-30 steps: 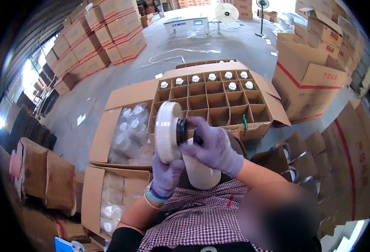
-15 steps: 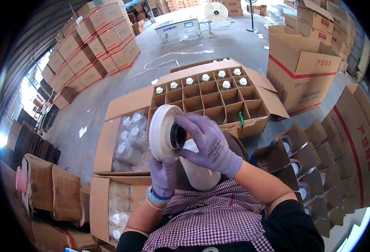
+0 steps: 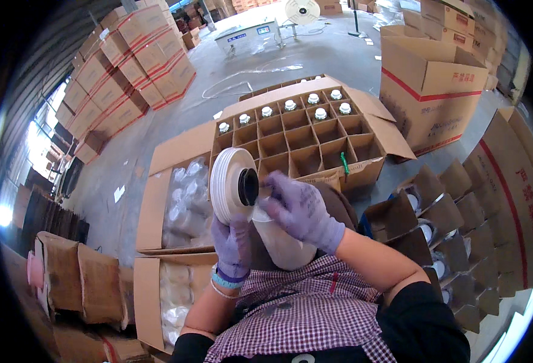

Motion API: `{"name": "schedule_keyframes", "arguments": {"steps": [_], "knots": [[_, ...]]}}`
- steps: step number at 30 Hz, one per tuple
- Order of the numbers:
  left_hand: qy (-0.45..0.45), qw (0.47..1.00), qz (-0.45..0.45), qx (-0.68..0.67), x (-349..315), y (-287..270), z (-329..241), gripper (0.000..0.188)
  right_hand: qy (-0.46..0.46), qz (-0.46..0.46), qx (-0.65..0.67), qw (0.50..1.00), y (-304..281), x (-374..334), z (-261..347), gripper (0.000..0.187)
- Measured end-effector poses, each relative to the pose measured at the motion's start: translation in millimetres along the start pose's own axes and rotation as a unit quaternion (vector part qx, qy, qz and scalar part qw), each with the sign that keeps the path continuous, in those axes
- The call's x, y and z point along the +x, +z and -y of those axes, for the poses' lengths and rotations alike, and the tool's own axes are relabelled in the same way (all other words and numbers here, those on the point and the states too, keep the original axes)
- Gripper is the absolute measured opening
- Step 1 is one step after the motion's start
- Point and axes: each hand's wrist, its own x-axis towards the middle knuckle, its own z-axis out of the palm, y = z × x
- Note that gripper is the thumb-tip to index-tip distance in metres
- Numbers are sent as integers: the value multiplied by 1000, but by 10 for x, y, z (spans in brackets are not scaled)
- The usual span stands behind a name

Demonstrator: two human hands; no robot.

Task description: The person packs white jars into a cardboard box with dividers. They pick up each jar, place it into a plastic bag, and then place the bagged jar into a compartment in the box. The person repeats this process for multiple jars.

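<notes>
In my left hand [image 3: 232,245], in a purple-grey glove, is a stack of white round lids [image 3: 223,181] with ridged edges, tilted on its side. A black ring [image 3: 248,186] shows at the face turned to my right. My right hand [image 3: 306,212], gloved alike, is just right of that ring and apart from it. Its fingers are bent together; what they hold, if anything, is hidden. Under the right hand a translucent white bottle [image 3: 286,245] leans against my checked apron [image 3: 297,302], its upper end partly covered by the fingers.
Ahead stands a divided carton [image 3: 306,145] with several white-capped bottles and a green strip. Clear plastic containers [image 3: 185,209] fill boxes at left. Cardboard dividers [image 3: 454,242] with bottles lie at right, near a tall open carton [image 3: 430,91]. Stacked cartons [image 3: 127,66] rise far left.
My right hand has drawn back to the right from the black ring, which now shows more fully. The left hand still holds the stack. The view has shifted slightly.
</notes>
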Motion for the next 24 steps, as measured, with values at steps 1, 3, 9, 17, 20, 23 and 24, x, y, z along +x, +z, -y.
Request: {"name": "schedule_keyframes", "arguments": {"steps": [1, 3, 9, 17, 20, 23, 24], "knots": [[5, 1000, 6, -4, 2, 4, 13, 75, 16, -57, 45, 997, -2, 13, 36, 63], [-2, 999, 36, -39, -39, 13, -43, 78, -27, -44, 23, 998, 13, 34, -59, 54], [174, 977, 81, 92, 261, 221, 51, 99, 173, 137, 38, 975, 26, 25, -427, 40], [89, 930, 337, 120, 574, -209, 628, 85, 122, 49, 284, 950, -79, -364, -1015, 39], [91, 934, 343, 50, 626, -141, 744, 74, 130, 132, 334, 924, 19, -514, -1206, 38], [89, 940, 331, -6, 682, -44, 1015, 66, 152, 112, 345, 919, 111, -538, -1288, 43], [95, 944, 316, -18, 707, 21, 1008, 63, 166, 106, 347, 917, 133, -508, -1336, 38]]}}
